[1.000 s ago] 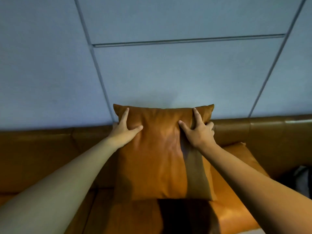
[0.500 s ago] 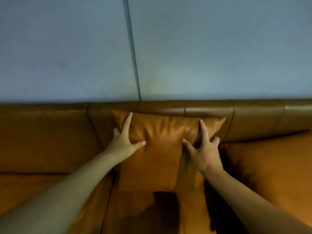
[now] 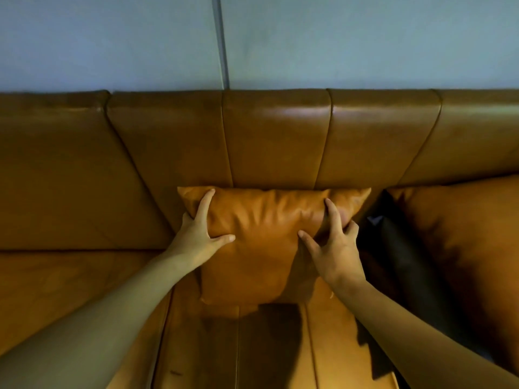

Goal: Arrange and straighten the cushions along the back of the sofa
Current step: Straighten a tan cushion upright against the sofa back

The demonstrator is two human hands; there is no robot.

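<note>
Cushion stands on seat, top edge against sofa back. Left hand and right hand spread, gripping its upper corners. Looks soft, light, slick leather; hold by corners. Second cushion lies right.

Tan leather cushion upright vs sofa back.

No legible text, label, brand mark, number or sign was present on any surface in view.
</note>
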